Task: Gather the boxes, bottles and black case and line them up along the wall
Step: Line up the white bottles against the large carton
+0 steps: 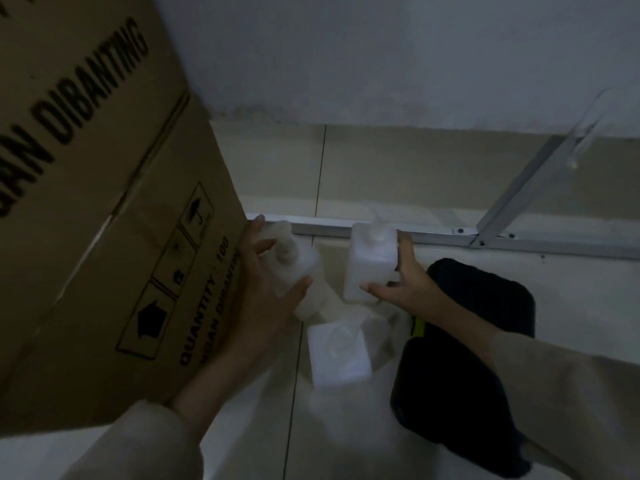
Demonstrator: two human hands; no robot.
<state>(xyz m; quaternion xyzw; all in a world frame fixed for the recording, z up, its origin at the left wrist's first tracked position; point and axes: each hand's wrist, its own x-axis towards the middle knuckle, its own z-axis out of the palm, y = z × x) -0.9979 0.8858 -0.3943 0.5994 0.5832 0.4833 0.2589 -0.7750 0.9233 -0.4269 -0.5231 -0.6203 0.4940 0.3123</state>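
My left hand (266, 289) grips a white pump bottle (304, 268) just right of a large cardboard box (104, 202). A second white pump bottle (370, 265), square in shape, is gripped by my right hand (405, 282) and stands upright near the metal rail. On the floor between my forearms stands a third white bottle (337, 355), untouched. To the right, partly under my right sleeve, lies a black case (467, 358) with a small yellow-green mark. The scene is dim.
A grey wall (381, 64) runs across the top, with a tiled skirting below. A metal floor rail (519, 242) and a diagonal metal bar (526, 174) lie along its base. The floor is pale tile (346, 427).
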